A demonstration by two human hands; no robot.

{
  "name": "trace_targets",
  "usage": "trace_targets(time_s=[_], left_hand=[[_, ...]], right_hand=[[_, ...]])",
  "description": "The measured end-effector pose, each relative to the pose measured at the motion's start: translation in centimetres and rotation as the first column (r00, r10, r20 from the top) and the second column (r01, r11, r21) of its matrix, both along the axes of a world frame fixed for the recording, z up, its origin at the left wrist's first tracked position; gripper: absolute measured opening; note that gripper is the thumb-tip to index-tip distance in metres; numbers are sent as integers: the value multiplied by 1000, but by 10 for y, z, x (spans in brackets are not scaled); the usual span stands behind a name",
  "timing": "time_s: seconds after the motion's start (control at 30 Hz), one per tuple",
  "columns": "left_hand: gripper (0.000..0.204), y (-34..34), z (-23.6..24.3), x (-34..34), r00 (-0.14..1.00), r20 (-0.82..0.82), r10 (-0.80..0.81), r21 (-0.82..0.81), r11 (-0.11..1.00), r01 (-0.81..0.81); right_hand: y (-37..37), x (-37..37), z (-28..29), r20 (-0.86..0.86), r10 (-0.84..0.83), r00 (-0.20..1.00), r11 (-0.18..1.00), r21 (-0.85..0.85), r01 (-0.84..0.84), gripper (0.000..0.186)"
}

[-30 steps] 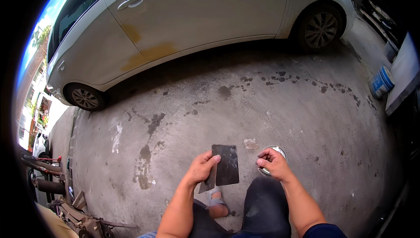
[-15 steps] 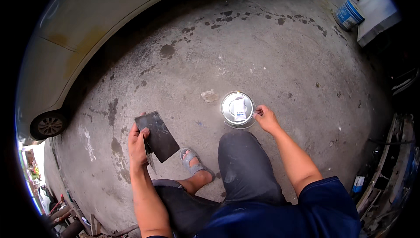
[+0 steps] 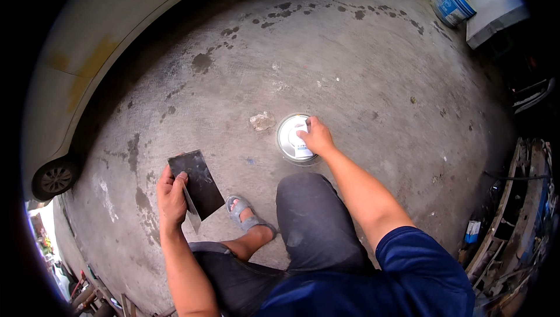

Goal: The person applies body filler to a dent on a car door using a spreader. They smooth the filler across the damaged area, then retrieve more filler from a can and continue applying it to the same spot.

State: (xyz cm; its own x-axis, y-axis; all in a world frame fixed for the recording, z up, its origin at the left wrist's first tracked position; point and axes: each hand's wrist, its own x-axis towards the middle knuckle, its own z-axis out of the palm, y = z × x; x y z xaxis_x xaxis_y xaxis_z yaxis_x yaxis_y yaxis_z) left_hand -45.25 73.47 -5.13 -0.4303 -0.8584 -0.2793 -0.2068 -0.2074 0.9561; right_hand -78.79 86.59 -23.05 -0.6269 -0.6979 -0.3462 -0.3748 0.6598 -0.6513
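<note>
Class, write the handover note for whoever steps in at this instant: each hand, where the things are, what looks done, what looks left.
Left hand: grips a dark flat plate by its edge, held above the concrete floor.
Right hand: fingers rest on the lid of a round metal can standing on the floor ahead of the knee.
Done: plate in hand, can reached.
Left: the can looks closed; nothing from it is on the plate yet.
Nearby: a pale car on the left, a small crumpled scrap beside the can.
</note>
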Motion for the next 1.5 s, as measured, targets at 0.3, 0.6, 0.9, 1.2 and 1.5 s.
trace_targets(time_s=[0.3, 0.6, 0.9, 1.2, 1.5], left_hand=[[20, 1, 7, -9, 992, 129, 11, 32, 999, -15], [15, -3, -2, -14, 992, 127, -27, 46, 999, 22], [17, -3, -8, -17, 990, 140, -17, -63, 998, 26], [21, -4, -7, -29, 986, 168, 12, -234, 972, 28], [28, 1, 9, -55, 984, 168, 54, -190, 982, -21]], right_hand=[[118, -91, -71, 459, -591, 663, 714, -84, 695, 35], [162, -60, -160, 95, -604, 792, 794, 163, 586, 29], [36, -43, -27, -46, 24, 999, 999, -28, -25, 22], [24, -48, 12, -69, 108, 992, 992, 73, -103, 31], [117, -102, 112, -385, -100, 918, 987, 81, 141, 26]])
